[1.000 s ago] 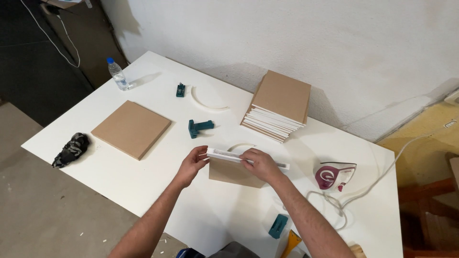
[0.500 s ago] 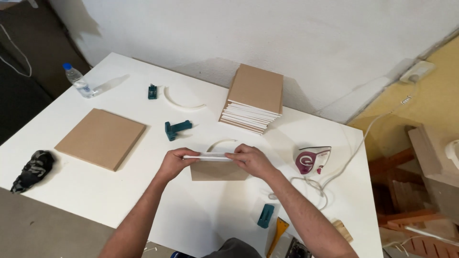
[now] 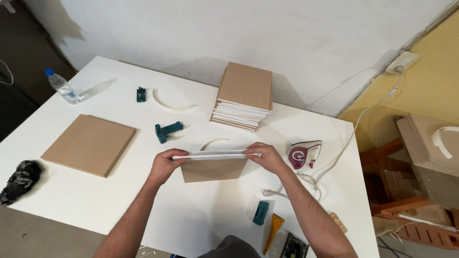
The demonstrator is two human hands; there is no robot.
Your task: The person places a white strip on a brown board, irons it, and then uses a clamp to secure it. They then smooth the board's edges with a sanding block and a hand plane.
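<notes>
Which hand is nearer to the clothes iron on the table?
Right. The right hand grips the panel end just beside the iron; the left hand holds the far end, a panel-length away.

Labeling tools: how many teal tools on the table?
3. One small teal tool near the bottle, one teal clamp-like tool mid-table, one teal tool at the near edge by the right arm. More may be hidden.

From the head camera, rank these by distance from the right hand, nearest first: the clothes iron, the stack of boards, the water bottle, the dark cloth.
Measured from the right hand:
1. Clothes iron, just to its right on the table.
2. Stack of boards, behind it toward the wall.
3. Water bottle, at the far-left back corner.
4. Dark cloth, at the left edge, farthest away.
</notes>
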